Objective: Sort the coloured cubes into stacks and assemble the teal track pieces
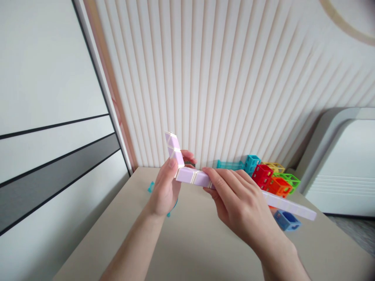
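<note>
I hold a long lilac-and-white segmented twist toy (193,177) above a beige table (193,238). My left hand (165,187) pinches the toy at its bend, where a short end section angles upward to the left. My right hand (237,199) wraps around the toy's middle. The straight tail of the toy sticks out past my right hand toward the lower right, ending near a blue open cube (287,220) lying on the table.
A cluster of open plastic cubes, red (262,171), orange (278,186), green (288,179), yellow (274,167) and teal (251,162), stands at the table's far right by a ribbed wall. Small teal pieces (150,187) lie behind my left hand. A white unit (342,168) stands to the right.
</note>
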The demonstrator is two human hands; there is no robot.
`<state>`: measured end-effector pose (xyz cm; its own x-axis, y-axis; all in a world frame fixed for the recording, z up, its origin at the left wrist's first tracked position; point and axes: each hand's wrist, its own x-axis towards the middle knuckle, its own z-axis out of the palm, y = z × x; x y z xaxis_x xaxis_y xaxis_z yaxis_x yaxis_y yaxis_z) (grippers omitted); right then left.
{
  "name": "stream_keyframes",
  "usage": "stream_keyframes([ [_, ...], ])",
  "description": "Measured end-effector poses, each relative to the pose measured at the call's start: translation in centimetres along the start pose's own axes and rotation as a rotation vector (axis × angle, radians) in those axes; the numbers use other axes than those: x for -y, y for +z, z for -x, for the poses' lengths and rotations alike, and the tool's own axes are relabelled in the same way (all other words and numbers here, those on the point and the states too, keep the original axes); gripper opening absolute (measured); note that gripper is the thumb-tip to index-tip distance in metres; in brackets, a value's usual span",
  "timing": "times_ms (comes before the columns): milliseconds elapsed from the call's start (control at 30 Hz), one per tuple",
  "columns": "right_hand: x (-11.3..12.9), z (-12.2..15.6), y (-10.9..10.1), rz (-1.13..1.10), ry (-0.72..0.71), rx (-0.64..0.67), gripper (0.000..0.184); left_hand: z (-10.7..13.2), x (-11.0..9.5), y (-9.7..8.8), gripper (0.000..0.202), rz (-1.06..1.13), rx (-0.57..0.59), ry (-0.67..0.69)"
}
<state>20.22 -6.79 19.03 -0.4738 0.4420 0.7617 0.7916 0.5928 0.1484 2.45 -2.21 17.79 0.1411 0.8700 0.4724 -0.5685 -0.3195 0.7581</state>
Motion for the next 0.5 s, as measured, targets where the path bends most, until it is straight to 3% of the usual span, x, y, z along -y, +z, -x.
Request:
stream_keyframes([
  [133,-0.39,0.05,0.23,0.041,0.017,-0.018,0.026,-0.35,-0.06,-0.46,0.032,0.0,-0.023,0.027],
  [333,-0.28,-0.02,0.72,0.004,0.049,0.017,0.024,-0.35,-0.39,-0.54,0.033,0.02,0.035,0.022],
  [500,-0.69,0.33,0.84,-0.001,0.132,-0.024,0.024,0.12,-0.05,-0.49,0.029,-0.059,0.081,0.136],
])
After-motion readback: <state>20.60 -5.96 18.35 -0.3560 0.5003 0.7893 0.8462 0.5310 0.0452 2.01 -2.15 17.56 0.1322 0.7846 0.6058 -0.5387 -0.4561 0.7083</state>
